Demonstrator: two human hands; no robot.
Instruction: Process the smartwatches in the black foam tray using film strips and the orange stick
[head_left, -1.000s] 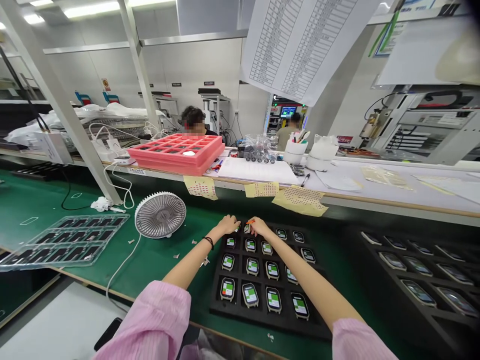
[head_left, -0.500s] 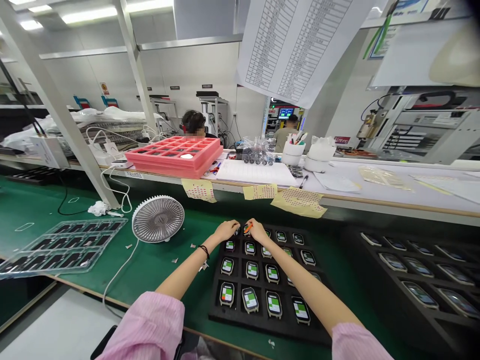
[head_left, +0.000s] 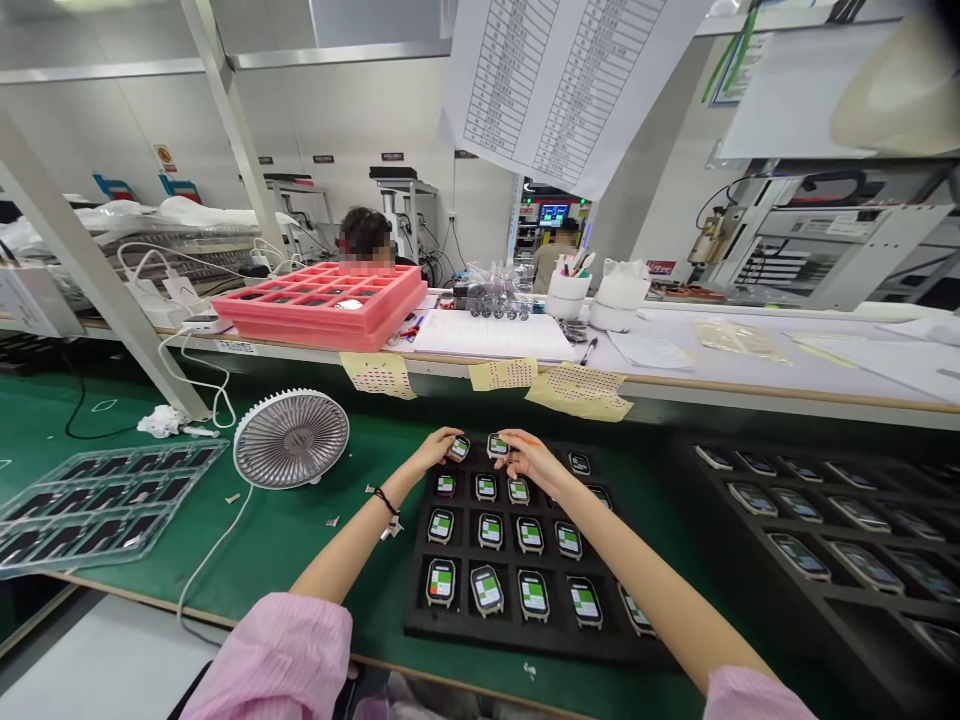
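Reaching forward over the black foam tray (head_left: 525, 645), I touch one smartwatch (head_left: 459, 448) with my left hand (head_left: 433, 450) and a second smartwatch (head_left: 496, 446) with my right hand (head_left: 531, 462), both at the fingertips; whether either grips, I cannot tell.

Glossy glass is seen on the watches (head_left: 440, 582), set in matt black foam (head_left: 495, 640); a smooth green mat (head_left: 300, 540) is laid beneath, and pink cloth sleeves (head_left: 277, 655) are worn.

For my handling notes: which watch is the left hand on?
The watch at the far edge of the black foam tray, under the left hand; the right hand is on the next watch to its right.
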